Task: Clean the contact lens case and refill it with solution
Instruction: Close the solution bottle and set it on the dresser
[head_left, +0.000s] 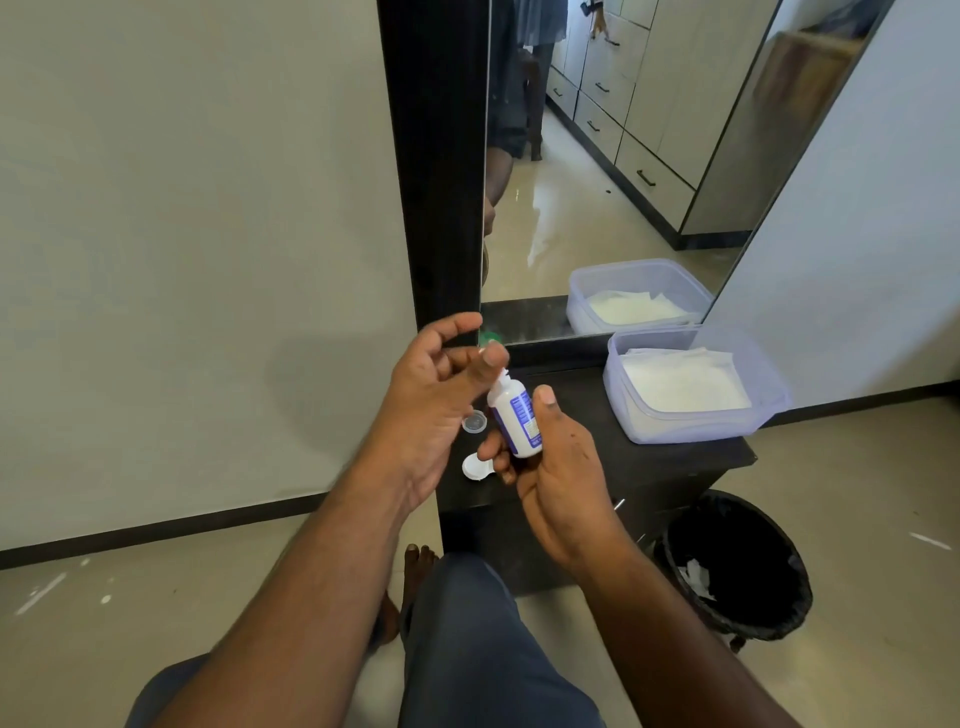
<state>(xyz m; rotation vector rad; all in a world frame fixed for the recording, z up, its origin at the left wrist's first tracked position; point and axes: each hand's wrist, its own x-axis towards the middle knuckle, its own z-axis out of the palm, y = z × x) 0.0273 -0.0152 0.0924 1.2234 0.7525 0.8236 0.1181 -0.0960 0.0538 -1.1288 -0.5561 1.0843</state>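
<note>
Dark dresser top (649, 462) against a pale wall, with a mirror (597, 156) behind it, is where I am working. My right hand (550, 467) has its fingers and thumb curled round the small white solution bottle (511, 415) with a blue label, nozzle tipped up and away toward my left. My left hand (431, 400) is at that nozzle, fingers loosely curled near the tip; something green (488, 338) shows just past them, perhaps the cap, but I cannot tell whether it is pinched. Just below the bottle, on the dresser edge, lie a small clear round piece (474, 421) and a white round piece (475, 466), which I take for parts of the contact lens case, open. Beyond my grip to the right sits a translucent tub (691, 431) holding white tissues, and lower right a black bin (737, 566) on the floor. I judge the bottle is being opened or closed, with filling the step in hand. Next I would need to tip the nozzle down over a well and squeeze gently.
</note>
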